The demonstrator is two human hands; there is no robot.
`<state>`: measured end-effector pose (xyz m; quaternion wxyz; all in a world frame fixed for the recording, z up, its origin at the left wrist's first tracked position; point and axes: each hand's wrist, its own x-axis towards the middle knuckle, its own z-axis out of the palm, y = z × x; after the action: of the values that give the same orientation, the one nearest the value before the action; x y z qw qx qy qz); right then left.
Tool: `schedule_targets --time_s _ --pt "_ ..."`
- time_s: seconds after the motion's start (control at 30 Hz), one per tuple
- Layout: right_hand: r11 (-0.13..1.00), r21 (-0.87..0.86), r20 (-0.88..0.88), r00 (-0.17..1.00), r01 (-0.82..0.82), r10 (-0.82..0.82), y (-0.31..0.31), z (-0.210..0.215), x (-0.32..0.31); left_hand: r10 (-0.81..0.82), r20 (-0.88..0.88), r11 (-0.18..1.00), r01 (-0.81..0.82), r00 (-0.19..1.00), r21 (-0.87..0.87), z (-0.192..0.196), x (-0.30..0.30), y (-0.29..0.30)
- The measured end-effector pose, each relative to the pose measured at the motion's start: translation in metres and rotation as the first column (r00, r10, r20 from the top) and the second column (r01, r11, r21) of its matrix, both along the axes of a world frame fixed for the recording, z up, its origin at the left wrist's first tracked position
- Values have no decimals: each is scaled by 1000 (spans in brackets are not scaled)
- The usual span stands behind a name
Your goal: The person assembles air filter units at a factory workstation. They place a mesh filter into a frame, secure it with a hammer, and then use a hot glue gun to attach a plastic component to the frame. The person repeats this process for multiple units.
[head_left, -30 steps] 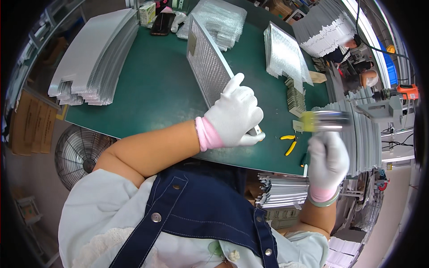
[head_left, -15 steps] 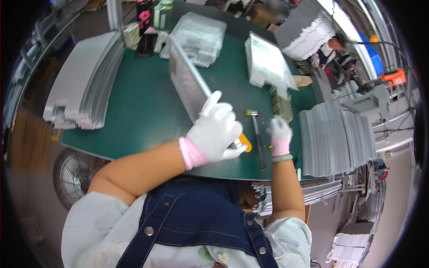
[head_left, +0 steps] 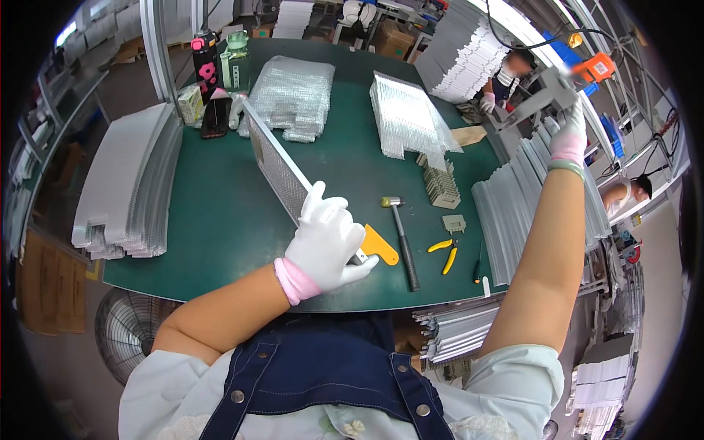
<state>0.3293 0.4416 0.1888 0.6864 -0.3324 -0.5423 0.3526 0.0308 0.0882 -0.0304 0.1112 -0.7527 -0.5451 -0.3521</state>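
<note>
My left hand (head_left: 323,238), in a white glove with a pink cuff, is closed on a thin grey panel (head_left: 280,165) with a pale edge. The panel stands tilted on edge above the green table. Beside that hand lies a yellow scraper (head_left: 381,248), partly covered by it. My right hand (head_left: 569,132), gloved too, is stretched far to the upper right, over a stack of long grey panels (head_left: 506,209). Its fingers are raised and closed at a grey tool (head_left: 543,97) with an orange part (head_left: 594,67); the grip itself is partly hidden.
On the green table (head_left: 220,220) lie a hammer (head_left: 402,246), yellow-handled pliers (head_left: 446,253), a screwdriver (head_left: 479,262) and a row of beige slotted parts (head_left: 441,183). Bubble-wrapped bundles (head_left: 290,95) sit behind. Another panel stack (head_left: 128,180) stands left. A co-worker (head_left: 506,81) is beyond.
My right hand has left the spot beside the hammer and reached up and right to the grey tool, which sits higher now. The pliers have come into sight. My left hand keeps the panel.
</note>
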Motion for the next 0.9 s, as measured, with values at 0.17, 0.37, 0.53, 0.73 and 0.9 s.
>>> schedule_targets --time_s 0.17,0.37,0.53,0.73,0.9 --pt "991 47 95 989 -122 117 -2 34 -22 -63 -1 998 63 998 8 2 -2 7" --pt "914 387 272 962 -124 15 -53 70 -40 -44 -11 999 44 999 -9 13 8 19" --pt "848 204 -134 844 -489 520 -91 75 -48 -99 56 990 92 994 107 1 26 34" --pt "838 189 195 856 -512 479 -167 7 -66 -71 17 996 70 997 61 0 31 41" --pt "869 398 376 916 -294 137 -215 -39 -94 -52 32 998 51 998 46 -11 27 42"
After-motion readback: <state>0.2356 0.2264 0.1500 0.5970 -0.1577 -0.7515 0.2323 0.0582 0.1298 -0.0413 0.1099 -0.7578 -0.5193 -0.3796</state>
